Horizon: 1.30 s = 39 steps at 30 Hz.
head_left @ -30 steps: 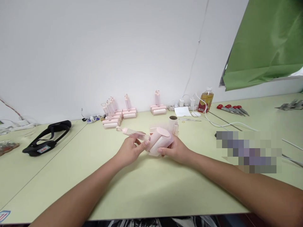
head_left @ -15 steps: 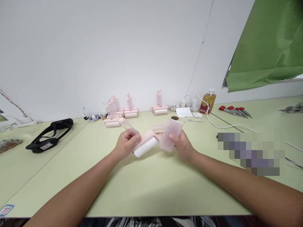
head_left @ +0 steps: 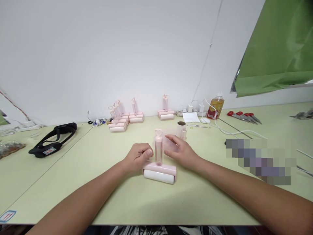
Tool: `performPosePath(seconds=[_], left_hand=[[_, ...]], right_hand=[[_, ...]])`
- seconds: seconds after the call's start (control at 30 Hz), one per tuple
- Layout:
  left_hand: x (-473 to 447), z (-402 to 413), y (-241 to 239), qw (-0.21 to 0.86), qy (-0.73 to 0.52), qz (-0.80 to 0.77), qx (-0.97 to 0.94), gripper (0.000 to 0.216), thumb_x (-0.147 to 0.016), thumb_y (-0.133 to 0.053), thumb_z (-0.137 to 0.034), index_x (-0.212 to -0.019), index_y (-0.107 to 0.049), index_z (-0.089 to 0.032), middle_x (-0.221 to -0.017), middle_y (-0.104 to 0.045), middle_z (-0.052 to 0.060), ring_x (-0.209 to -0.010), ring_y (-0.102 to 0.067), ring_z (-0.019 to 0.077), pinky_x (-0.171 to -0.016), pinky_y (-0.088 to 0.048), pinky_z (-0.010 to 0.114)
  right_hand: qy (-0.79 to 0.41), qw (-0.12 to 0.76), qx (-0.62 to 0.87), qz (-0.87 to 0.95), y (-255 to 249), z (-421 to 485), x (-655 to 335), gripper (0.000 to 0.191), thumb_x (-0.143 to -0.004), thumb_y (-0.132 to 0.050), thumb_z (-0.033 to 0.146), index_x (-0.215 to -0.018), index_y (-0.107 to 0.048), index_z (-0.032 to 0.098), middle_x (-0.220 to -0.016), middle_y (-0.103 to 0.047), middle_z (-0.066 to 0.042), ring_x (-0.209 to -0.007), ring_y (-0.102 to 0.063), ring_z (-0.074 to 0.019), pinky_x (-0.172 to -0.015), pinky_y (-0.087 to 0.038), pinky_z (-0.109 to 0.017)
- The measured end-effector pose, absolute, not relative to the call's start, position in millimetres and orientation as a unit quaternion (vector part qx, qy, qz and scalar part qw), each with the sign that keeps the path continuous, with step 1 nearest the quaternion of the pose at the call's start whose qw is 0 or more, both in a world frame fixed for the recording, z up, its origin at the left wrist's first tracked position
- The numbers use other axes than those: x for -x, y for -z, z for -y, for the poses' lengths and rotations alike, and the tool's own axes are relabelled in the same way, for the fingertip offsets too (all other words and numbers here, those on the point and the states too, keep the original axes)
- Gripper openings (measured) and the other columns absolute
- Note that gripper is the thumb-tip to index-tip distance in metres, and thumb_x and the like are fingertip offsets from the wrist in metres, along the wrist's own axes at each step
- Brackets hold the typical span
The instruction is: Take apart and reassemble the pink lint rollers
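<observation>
A pink lint roller (head_left: pixel 159 169) stands on the table, its clear pink handle (head_left: pixel 158 151) upright and its white roll facing me. Just left of the handle, my left hand (head_left: pixel 138 157) is closed with the fingers curled in, and nothing shows in it. On the other side, my right hand (head_left: pixel 181 152) is open, thumb and fingers apart. Its fingers reach over a translucent pink piece (head_left: pixel 168 143) behind the roller; whether they touch it I cannot tell. A white roll with a brown core (head_left: pixel 181 126) stands beyond that hand, beside a small clear pink part (head_left: pixel 183 134).
Several pink lint rollers (head_left: pixel 118 125) stand along the wall. A drink bottle (head_left: pixel 216 107), white cables, a paper sheet (head_left: pixel 191 117) and red-ended tools (head_left: pixel 244 117) are at the back right. A black strapped headset (head_left: pixel 53 140) lies left. A blurred patch covers something at right.
The lint roller was tilted in my left hand and now stands upright on the table, released. My right hand has lowered the translucent pink piece behind it and opened.
</observation>
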<state>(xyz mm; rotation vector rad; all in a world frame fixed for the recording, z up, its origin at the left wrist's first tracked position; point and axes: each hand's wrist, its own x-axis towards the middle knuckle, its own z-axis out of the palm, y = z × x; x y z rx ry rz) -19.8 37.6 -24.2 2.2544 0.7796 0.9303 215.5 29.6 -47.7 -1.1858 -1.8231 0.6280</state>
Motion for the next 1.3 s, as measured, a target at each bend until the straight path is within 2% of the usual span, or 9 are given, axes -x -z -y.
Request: performPosePath(seconds=[0.1, 0.2, 0.27, 0.5, 0.63, 0.8, 0.93, 1.13, 1.3], left_hand=[[22, -44, 25, 0.235, -0.405, -0.363, -0.806, 0.035, -0.088, -0.051, -0.052, -0.093, -0.059, -0.018, -0.080, -0.059, 0.003, -0.069, -0.053, 0.0142, -0.062, -0.044, 0.027], [21, -46, 26, 0.233, -0.352, -0.366, -0.830, 0.059, -0.081, -0.065, -0.047, -0.131, -0.044, -0.022, -0.125, -0.054, 0.011, -0.101, -0.056, 0.0211, -0.082, -0.048, 0.033], [19, -46, 28, 0.263, -0.302, -0.353, -0.846, 0.065, -0.082, -0.063, -0.047, -0.137, -0.040, -0.023, -0.137, -0.048, 0.012, -0.116, -0.051, 0.0249, -0.095, -0.043, 0.038], [20, -49, 34, 0.307, -0.262, -0.384, -0.830, 0.073, -0.080, -0.063, -0.055, -0.138, -0.032, -0.023, -0.122, -0.057, 0.011, -0.107, -0.056, 0.0243, -0.091, -0.044, 0.039], [29, -52, 28, 0.285, -0.214, -0.381, -0.853, 0.067, -0.080, -0.061, -0.056, -0.133, -0.038, -0.023, -0.123, -0.057, 0.012, -0.105, -0.056, 0.0255, -0.085, -0.046, 0.037], [38, -57, 20, 0.266, -0.164, -0.377, -0.872, 0.050, -0.079, -0.061, -0.053, -0.118, -0.055, -0.023, -0.116, -0.062, 0.008, -0.098, -0.059, 0.0248, -0.078, -0.047, 0.034], [45, -64, 15, 0.254, -0.159, -0.401, -0.866, 0.045, -0.078, -0.061, -0.049, -0.115, -0.059, -0.024, -0.114, -0.064, 0.006, -0.097, -0.059, 0.0254, -0.079, -0.047, 0.034], [72, -85, 9, 0.242, -0.148, -0.452, -0.845, 0.043, -0.079, -0.058, -0.047, -0.116, -0.060, -0.025, -0.113, -0.066, 0.005, -0.096, -0.061, 0.0248, -0.081, -0.047, 0.034], [85, -116, 19, 0.162, -0.176, -0.512, -0.825, 0.058, -0.080, -0.054, -0.052, -0.128, -0.056, -0.021, -0.125, -0.062, 0.010, -0.098, -0.061, 0.0275, -0.083, -0.048, 0.036]], right_hand=[[-0.236, 0.403, 0.446, 0.764, 48, -30, -216, 0.050, -0.077, -0.068, 0.030, -0.125, -0.058, 0.023, -0.127, -0.060, -0.010, -0.116, -0.054, -0.0274, -0.099, -0.041, -0.047], [-0.237, 0.380, 0.418, 0.790, 48, -30, -215, 0.034, -0.080, -0.062, 0.024, -0.115, -0.065, 0.023, -0.118, -0.064, -0.009, -0.105, -0.058, -0.0251, -0.086, -0.048, -0.042], [-0.241, 0.372, 0.414, 0.795, 48, -29, -214, 0.032, -0.081, -0.059, 0.020, -0.113, -0.065, 0.021, -0.109, -0.066, -0.008, -0.096, -0.060, -0.0230, -0.078, -0.049, -0.038], [-0.247, 0.365, 0.388, 0.810, 47, -27, -213, 0.035, -0.085, -0.054, 0.019, -0.119, -0.060, 0.023, -0.111, -0.063, -0.008, -0.099, -0.058, -0.0215, -0.078, -0.050, -0.035], [-0.156, 0.363, 0.379, 0.837, 40, -19, -213, 0.042, -0.088, -0.052, 0.023, -0.131, -0.053, 0.023, -0.121, -0.060, -0.012, -0.109, -0.053, -0.0251, -0.088, -0.046, -0.042], [-0.210, 0.252, 0.313, 0.891, 31, -7, -212, 0.046, -0.096, -0.044, 0.037, -0.140, -0.047, 0.022, -0.081, -0.064, -0.004, -0.070, -0.055, -0.0172, -0.069, -0.044, -0.030], [-0.266, 0.171, 0.273, 0.909, 32, -1, -207, 0.058, -0.098, -0.040, 0.045, -0.151, -0.029, 0.025, -0.087, -0.065, -0.004, -0.072, -0.056, -0.0172, -0.069, -0.043, -0.028], [-0.260, 0.151, 0.279, 0.912, 29, 0, -199, 0.042, -0.098, -0.039, 0.042, -0.131, -0.056, 0.022, -0.113, -0.067, -0.010, -0.098, -0.059, -0.0225, -0.085, -0.044, -0.034], [-0.242, 0.145, 0.280, 0.918, 31, 0, -198, 0.039, -0.097, -0.040, 0.034, -0.129, -0.058, 0.021, -0.118, -0.065, -0.011, -0.105, -0.060, -0.0227, -0.091, -0.044, -0.036]])
